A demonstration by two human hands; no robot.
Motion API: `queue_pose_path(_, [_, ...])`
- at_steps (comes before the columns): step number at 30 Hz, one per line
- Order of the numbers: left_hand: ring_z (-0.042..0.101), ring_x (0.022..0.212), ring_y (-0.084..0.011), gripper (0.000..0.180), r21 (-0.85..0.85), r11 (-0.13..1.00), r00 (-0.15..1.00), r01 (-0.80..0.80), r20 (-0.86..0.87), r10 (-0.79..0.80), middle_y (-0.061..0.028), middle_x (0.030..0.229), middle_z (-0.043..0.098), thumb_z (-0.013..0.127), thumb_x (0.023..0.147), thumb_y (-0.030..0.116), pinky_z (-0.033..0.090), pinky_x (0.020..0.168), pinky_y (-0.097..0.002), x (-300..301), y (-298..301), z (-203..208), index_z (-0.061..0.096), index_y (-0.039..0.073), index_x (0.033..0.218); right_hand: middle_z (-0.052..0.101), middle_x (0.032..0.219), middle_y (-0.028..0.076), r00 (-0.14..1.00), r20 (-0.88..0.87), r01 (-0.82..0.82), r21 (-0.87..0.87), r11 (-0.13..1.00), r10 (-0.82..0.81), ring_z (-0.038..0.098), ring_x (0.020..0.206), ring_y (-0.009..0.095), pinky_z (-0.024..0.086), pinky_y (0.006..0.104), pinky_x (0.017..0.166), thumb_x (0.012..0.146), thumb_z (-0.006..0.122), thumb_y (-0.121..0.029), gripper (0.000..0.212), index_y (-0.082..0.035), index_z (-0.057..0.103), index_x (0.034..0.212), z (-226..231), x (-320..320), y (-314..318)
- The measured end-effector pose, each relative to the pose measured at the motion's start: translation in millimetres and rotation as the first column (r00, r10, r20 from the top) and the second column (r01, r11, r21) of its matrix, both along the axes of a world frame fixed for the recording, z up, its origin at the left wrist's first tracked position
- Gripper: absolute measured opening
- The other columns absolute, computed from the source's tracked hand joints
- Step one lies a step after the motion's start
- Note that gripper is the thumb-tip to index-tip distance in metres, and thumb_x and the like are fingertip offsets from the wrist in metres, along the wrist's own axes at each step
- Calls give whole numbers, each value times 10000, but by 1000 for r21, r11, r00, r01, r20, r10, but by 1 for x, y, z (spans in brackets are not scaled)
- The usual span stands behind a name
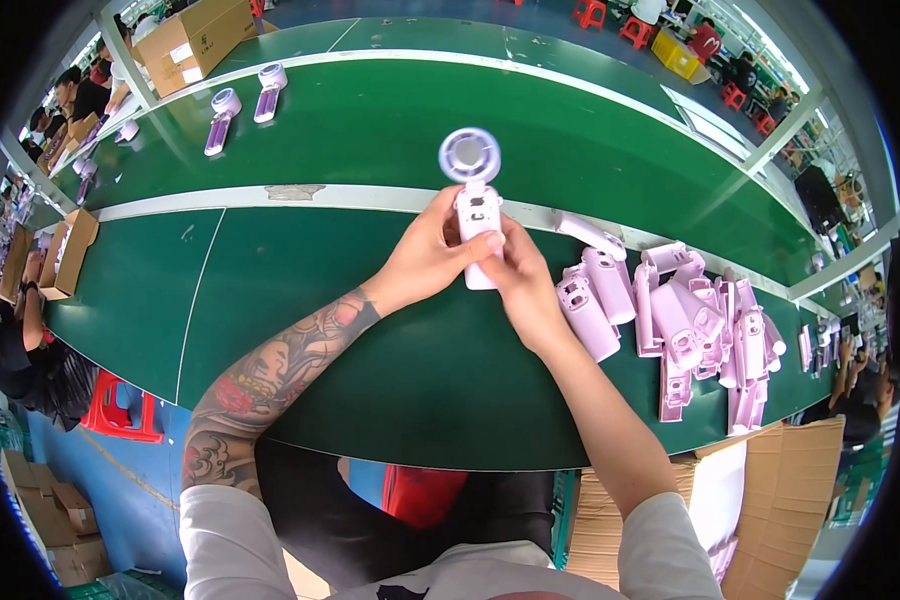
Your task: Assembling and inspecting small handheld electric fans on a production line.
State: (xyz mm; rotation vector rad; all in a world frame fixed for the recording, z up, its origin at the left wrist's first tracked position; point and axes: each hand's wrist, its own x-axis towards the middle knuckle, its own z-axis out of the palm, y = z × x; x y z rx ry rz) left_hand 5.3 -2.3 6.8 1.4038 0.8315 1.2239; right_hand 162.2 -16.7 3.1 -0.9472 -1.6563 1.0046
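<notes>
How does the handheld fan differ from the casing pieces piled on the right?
The handheld fan has a round head; the casing pieces show none. The fan is held by the left hand and right hand, while the pieces lie on the green table. Both are pale lilac, with openings in the fan's handle and some pieces.

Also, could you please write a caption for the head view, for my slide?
Left hand and right hand hold a lilac fan above a green table, lilac shells piled at right.
</notes>
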Motion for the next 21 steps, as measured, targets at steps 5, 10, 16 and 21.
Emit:
queue_pose_path(5, [540,1191,-195,821,0,992,989,127,-75,-127,-145,1333,472,751,886,193,511,948,-345,0,-10,0,234,10,1496,647,1157,123,710,-699,-527,-448,722,84,630,1064,208,493,353,929,973,559,-251,465,10,479,1349,12,14,3])
queue_pose_path(10, [493,1251,-238,894,150,985,968,86,-247,-47,-156,1399,381,732,874,136,491,991,-369,17,-24,-1,144,36,1540,650,1081,95,802,-593,-452,-513,730,79,635,979,174,499,324,884,984,575,-393,484,-7,532,1274,12,16,1])
queue_pose_path(16, [489,1255,-284,898,394,919,905,-9,-387,175,-185,1403,360,729,863,114,496,983,-374,19,-33,11,136,38,1533,651,1032,85,826,-560,-383,-477,791,62,636,907,153,511,315,833,979,594,-453,514,-13,557,1243,17,9,-4])
queue_pose_path(21, [515,1227,-280,709,304,941,928,150,-371,-28,-195,1343,443,709,870,112,493,969,-373,2,-9,8,315,-10,1447,657,1027,87,939,-344,-121,-364,924,-12,644,927,170,524,330,824,929,704,-317,434,-3,588,1205,11,9,0])
